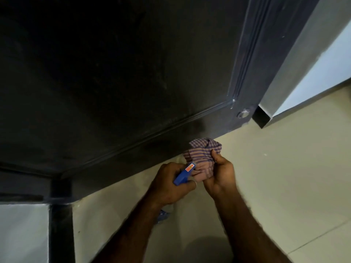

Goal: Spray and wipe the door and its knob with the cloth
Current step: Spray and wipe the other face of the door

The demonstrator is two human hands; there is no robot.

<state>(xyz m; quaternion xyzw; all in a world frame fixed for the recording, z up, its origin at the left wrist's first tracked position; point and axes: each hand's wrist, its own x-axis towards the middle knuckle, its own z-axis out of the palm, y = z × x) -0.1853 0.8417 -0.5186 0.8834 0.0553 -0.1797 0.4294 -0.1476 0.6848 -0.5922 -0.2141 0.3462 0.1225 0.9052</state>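
Blue spray bottle (183, 175), gripped by left hand (169, 184), points up-right at bunched striped cloth (203, 156), which right hand (221, 175) clutches below the door (114, 73).

The spray bottle (183, 175) is mostly hidden by the left hand (169, 184); only its blue top shows. The door (114, 73) is cut off at the top and left edges. Part of the cloth (203, 158) hides behind the right hand (220, 175).
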